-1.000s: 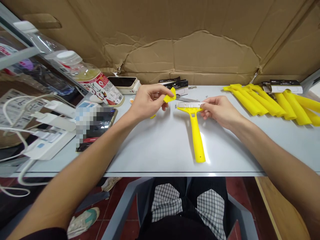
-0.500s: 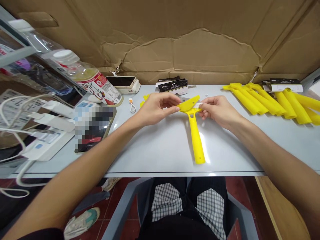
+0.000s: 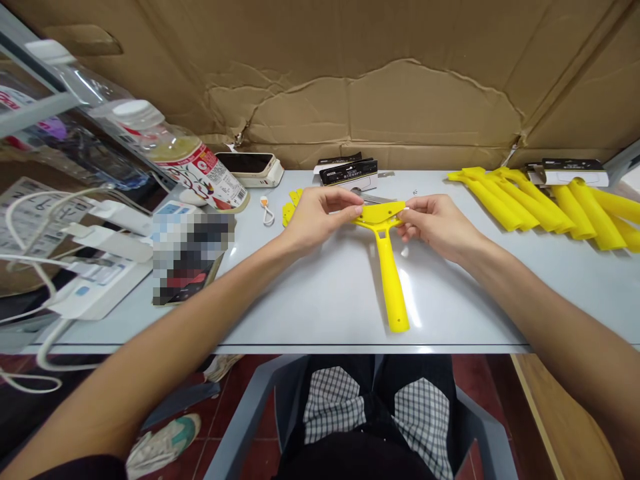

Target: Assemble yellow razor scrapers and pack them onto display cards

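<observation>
The left hand (image 3: 320, 217) and right hand (image 3: 435, 223) are closed in a pinch on either end of a yellow plastic cover (image 3: 379, 213), seated on the head of a yellow scraper (image 3: 391, 280) that lies between and just below them. Beyond the right hand wait more yellow handles (image 3: 520, 207); beyond the left, small yellow pieces (image 3: 289, 213).

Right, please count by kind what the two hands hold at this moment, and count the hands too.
Hands: 2 (left hand, right hand)
Yellow scraper handles: 1 (yellow scraper handle)
Yellow blade covers: 1 (yellow blade cover)
Total: 4
</observation>
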`<state>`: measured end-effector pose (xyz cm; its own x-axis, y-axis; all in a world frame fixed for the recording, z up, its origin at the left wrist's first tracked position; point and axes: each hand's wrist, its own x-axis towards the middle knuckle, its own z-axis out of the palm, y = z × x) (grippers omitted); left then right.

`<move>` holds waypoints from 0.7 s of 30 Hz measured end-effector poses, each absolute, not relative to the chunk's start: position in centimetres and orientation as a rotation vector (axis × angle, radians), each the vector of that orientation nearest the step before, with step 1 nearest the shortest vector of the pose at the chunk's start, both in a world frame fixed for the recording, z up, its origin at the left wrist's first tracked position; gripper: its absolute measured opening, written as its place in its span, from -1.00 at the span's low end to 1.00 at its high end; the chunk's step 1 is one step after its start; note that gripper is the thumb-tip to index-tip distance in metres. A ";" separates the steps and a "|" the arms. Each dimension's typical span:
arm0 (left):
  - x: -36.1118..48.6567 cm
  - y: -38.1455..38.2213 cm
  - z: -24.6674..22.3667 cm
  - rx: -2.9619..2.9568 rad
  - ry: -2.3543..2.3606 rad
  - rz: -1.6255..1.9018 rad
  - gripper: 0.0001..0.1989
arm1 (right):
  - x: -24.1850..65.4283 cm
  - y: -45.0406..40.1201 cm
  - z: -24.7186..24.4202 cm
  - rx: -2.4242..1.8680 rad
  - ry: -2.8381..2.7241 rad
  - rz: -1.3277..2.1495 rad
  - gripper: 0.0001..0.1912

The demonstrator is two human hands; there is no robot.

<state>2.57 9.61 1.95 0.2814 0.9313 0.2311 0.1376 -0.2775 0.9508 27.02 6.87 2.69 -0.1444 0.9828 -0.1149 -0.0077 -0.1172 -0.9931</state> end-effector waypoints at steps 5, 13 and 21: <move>2.9 9.1 2.1 1.471 0.966 1.069 -0.69 | 26.9 6.7 2.8 -1.229 -1.252 1.405 -0.85; 2.2 9.8 1.7 1.384 0.962 0.872 -0.64 | 27.2 6.7 2.9 -1.209 -1.273 1.414 -0.87; 1.3 10.3 2.1 1.613 0.931 0.825 -0.67 | 27.5 6.9 2.6 -1.134 -1.222 1.544 -0.89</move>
